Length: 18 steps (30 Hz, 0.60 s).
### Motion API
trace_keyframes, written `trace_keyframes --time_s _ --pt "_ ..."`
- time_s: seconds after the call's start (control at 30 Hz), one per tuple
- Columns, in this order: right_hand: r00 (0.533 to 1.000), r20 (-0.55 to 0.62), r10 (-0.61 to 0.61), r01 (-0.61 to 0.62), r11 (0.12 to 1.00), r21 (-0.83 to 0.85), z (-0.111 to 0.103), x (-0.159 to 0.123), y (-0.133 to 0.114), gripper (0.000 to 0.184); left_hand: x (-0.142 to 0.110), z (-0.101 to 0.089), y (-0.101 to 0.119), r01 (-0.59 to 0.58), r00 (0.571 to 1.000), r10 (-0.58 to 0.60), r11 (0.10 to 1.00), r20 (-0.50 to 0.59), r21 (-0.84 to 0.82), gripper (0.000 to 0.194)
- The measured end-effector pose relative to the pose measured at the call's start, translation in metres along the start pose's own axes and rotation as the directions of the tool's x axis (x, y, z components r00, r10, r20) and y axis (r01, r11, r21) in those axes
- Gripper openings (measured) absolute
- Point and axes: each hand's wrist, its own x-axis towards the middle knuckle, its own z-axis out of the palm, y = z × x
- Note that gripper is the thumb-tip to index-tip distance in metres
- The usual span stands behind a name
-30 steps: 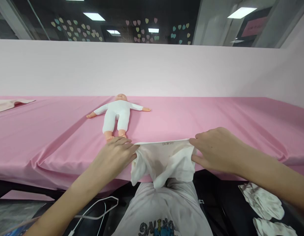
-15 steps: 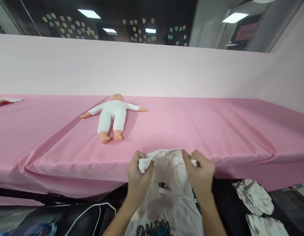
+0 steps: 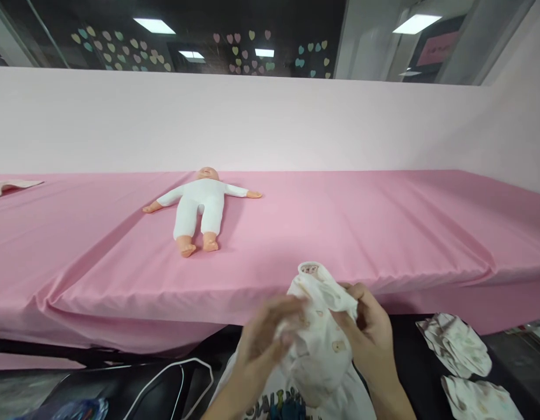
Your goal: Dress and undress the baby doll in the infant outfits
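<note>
My right hand point(image 3: 366, 326) is closed on the edge of a small white baby garment point(image 3: 326, 332) with little printed figures. The garment's neckline, with a printed label inside, points up toward the table edge. My left hand point(image 3: 270, 335) is beside its left side, smeared by motion, with thumb and fingers apart; whether it touches the cloth is unclear. Further back, a baby doll point(image 3: 204, 201) in a white suit lies face up on the pink-covered table point(image 3: 340, 227), arms spread and feet toward me.
Two folded, printed white cloths point(image 3: 456, 344) lie on a dark surface at the lower right. Another pale cloth point(image 3: 11, 186) rests at the table's far left. A white cable point(image 3: 165, 370) and a shiny blue bundle point(image 3: 80, 408) are at the lower left. A white wall point(image 3: 270, 122) stands behind the table.
My left hand has let go of the garment's edge and moved down in front of it. The garment has turned and bunched toward my right hand, which still grips it. The doll has not moved.
</note>
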Motion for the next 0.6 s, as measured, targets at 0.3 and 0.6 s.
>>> trace_keyframes --time_s 0.3,0.6 --pt "0.964 0.067 0.257 -0.265 0.946 0.189 -0.017 0.036 0.004 0.029 0.005 -0.007 -0.066 0.585 0.531 -0.456 0.807 0.715 0.080 0.072" --pt "0.958 0.043 0.285 -0.287 0.957 0.034 -0.040 0.074 0.019 0.042 -0.029 0.017 -0.078 0.793 0.609 -0.651 0.509 0.453 -0.333 0.053"
